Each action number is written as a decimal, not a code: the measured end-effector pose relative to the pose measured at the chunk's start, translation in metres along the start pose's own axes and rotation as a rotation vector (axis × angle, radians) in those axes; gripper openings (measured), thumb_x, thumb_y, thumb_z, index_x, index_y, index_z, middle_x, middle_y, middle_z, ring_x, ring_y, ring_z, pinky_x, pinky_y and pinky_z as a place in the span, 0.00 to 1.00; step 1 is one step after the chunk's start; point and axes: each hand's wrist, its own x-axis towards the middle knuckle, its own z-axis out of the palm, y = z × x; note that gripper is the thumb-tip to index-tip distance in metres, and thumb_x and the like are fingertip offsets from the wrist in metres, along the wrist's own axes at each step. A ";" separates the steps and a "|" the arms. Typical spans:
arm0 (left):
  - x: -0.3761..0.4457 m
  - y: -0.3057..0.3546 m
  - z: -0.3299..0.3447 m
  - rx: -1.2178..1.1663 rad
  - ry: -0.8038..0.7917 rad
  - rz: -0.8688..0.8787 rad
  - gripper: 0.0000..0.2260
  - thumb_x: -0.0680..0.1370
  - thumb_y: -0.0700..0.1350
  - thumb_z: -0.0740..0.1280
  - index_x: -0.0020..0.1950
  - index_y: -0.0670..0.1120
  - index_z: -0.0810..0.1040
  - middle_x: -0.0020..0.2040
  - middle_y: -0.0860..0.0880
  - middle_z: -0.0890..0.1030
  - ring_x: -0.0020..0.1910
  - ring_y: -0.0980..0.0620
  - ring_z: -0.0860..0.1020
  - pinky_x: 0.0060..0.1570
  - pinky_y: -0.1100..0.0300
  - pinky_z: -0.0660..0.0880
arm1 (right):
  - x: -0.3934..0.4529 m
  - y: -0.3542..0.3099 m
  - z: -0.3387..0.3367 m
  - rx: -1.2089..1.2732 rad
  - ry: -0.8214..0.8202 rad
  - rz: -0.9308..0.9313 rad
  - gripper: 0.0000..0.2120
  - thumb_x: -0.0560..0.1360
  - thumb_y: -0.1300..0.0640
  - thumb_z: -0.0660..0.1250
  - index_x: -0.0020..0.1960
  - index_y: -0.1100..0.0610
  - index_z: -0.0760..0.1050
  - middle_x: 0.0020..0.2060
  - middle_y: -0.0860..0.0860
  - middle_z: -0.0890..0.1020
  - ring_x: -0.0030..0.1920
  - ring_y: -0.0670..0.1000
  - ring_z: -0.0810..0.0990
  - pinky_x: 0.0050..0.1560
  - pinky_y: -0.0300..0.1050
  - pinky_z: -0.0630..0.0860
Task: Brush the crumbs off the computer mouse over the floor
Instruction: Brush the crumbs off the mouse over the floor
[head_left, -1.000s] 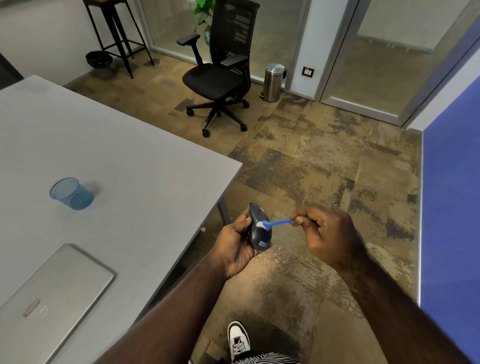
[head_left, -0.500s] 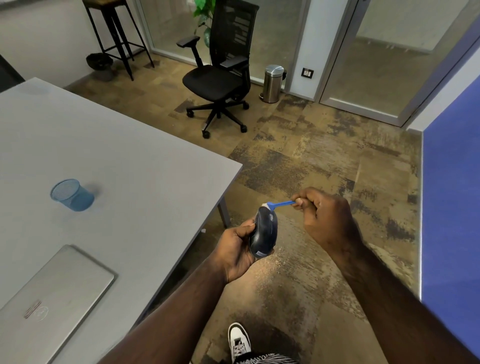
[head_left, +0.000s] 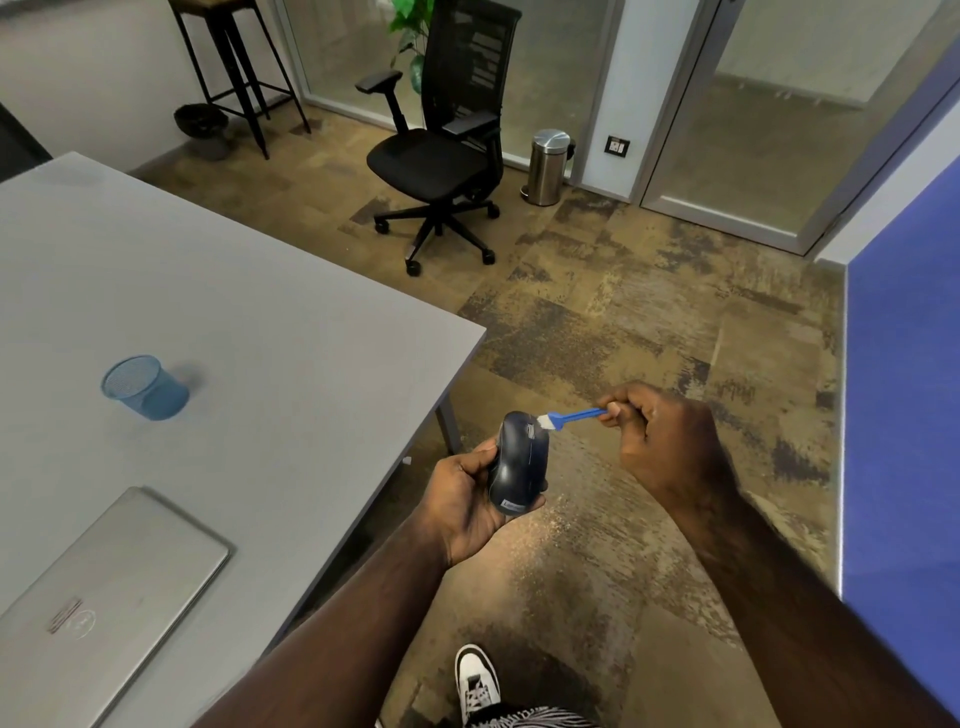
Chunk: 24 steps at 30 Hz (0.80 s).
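My left hand (head_left: 462, 499) grips a dark computer mouse (head_left: 519, 465), held top side up over the brown carpet floor (head_left: 623, 322), just off the table's corner. A small blue brush (head_left: 571, 417) with white bristles is pinched in my right hand (head_left: 660, 441). Its bristles touch the mouse's far right edge, beside the scroll wheel. Pale crumbs lie scattered on the carpet (head_left: 550, 525) right below the mouse.
A grey table (head_left: 234, 312) stands at the left, with a blue mesh cup (head_left: 143, 387) and a closed silver laptop (head_left: 98, 597) on it. Farther off are a black office chair (head_left: 441, 150), a steel bin (head_left: 548, 158), a tall stool (head_left: 234, 62) and a blue wall panel (head_left: 904, 415). My shoe (head_left: 475, 680) is below.
The mouse has turned in my left hand from edge-on to top side up. The brush swept from the mouse's middle up to its far tip and now sits at the far right edge.
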 end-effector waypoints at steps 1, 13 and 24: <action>0.000 0.000 0.000 -0.019 0.001 -0.001 0.18 0.79 0.43 0.57 0.66 0.43 0.76 0.59 0.36 0.79 0.49 0.36 0.80 0.51 0.43 0.77 | -0.001 0.001 -0.001 0.005 -0.003 -0.010 0.09 0.75 0.66 0.67 0.50 0.56 0.83 0.39 0.48 0.86 0.36 0.39 0.81 0.35 0.25 0.71; 0.001 0.000 0.003 -0.017 0.023 -0.028 0.21 0.76 0.44 0.58 0.68 0.39 0.74 0.66 0.32 0.74 0.53 0.34 0.78 0.48 0.43 0.80 | -0.009 -0.002 -0.005 0.014 -0.047 -0.198 0.09 0.73 0.69 0.70 0.49 0.58 0.83 0.38 0.44 0.83 0.37 0.26 0.76 0.33 0.18 0.65; 0.000 0.002 0.002 0.012 0.050 -0.050 0.20 0.79 0.45 0.56 0.68 0.38 0.72 0.65 0.31 0.74 0.54 0.33 0.77 0.48 0.44 0.80 | -0.004 -0.004 -0.013 0.035 -0.115 -0.254 0.08 0.73 0.68 0.68 0.48 0.58 0.83 0.39 0.48 0.86 0.36 0.37 0.81 0.35 0.26 0.72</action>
